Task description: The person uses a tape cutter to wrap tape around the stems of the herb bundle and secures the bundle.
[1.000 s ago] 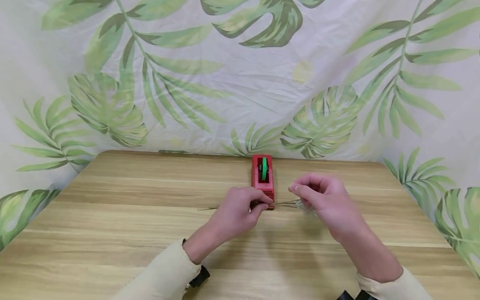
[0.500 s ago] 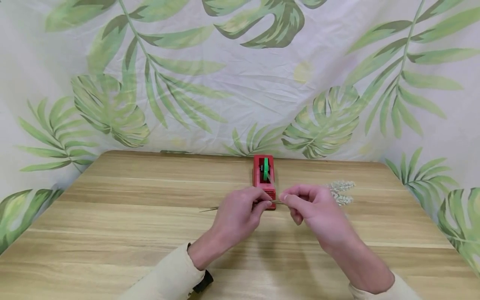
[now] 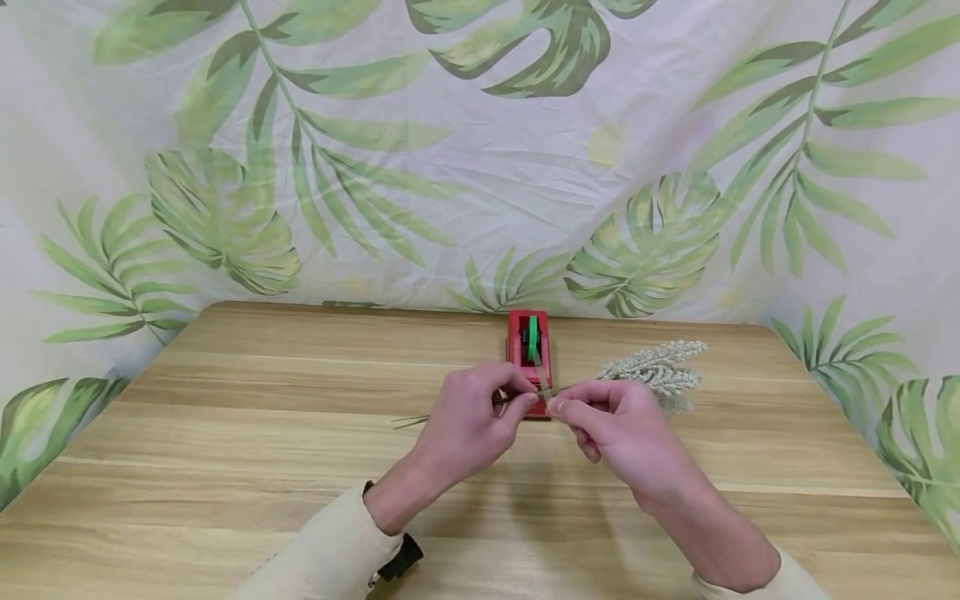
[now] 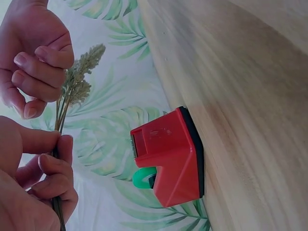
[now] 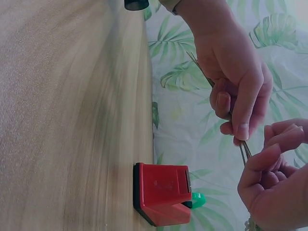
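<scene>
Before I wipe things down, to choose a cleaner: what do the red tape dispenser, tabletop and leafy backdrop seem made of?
Red tape dispenser: probably smooth, slightly glossy hard plastic, judging by its even colour and moulded-looking edges.
Tabletop: smooth, satin wood or wood-look laminate; the grain shows, but not which.
Leafy backdrop: likely thin printed fabric, faintly shiny; it creases and drapes.

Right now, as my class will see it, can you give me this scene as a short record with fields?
Left grip: fingers pinching the thin stems
Right grip: fingers curled, seemingly pinching a clear strip
Plant heads: pale, to the right of the stems in the head view
Dispenser: red, standing on the wooden table, carrying a green roll
Background: white cloth with green leaf print
Unclear: whether the strip joins the roll
</scene>
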`<state>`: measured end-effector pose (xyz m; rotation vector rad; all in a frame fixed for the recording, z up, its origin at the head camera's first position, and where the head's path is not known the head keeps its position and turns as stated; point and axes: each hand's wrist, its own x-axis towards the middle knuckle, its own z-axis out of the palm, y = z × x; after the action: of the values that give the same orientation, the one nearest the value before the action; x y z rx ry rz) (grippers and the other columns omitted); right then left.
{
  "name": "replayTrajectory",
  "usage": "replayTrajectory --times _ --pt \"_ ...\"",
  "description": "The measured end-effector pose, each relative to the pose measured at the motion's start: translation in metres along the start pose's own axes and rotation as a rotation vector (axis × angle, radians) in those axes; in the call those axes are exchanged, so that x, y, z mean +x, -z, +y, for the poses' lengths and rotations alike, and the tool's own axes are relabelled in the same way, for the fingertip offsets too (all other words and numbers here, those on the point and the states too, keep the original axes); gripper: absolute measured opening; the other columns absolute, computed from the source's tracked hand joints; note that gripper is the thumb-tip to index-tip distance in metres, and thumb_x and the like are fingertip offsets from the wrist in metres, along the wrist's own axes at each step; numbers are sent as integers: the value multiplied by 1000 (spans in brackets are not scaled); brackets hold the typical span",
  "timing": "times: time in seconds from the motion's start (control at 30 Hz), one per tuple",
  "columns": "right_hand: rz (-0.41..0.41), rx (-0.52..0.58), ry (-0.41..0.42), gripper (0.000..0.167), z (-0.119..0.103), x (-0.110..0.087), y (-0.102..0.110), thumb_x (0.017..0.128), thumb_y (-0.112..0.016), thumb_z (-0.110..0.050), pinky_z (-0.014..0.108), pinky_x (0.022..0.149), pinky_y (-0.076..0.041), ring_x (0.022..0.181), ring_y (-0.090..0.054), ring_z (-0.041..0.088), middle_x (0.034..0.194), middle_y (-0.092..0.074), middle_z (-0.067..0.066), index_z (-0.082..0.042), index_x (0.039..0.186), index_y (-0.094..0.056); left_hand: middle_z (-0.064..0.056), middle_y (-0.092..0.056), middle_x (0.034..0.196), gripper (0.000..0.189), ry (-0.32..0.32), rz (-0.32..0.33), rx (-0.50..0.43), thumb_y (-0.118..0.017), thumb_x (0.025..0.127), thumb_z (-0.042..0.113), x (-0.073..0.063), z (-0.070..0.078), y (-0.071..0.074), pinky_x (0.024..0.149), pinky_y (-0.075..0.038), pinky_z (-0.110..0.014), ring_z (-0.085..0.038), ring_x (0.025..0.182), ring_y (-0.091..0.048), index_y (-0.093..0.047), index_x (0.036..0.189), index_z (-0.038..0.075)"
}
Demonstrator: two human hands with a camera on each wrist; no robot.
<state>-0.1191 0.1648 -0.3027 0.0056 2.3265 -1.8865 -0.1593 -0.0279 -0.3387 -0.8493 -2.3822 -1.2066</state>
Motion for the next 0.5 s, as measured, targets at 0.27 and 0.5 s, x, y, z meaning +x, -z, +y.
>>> replayTrajectory --times 0.27,0.5 --pt "-3 3 10 20 0 0 1 100 -70 -14 22 56 -34 59 -44 10 66 -52 -4 5 107 -74 2 -72 79 7 45 -12 -50 -75 95 5 -1 5 3 55 -41 -19 -3 58 -46 -76 90 10" --pt "-2 -5 40 20 6 3 -2 99 -72 -14 22 51 -27 55 -38 8 61 -45 -6 5 105 -74 -1 -74 79 6 112 -5 -114 -72 98 7 2 8 8 52 -39 -18 -1 54 -45 -78 96 6"
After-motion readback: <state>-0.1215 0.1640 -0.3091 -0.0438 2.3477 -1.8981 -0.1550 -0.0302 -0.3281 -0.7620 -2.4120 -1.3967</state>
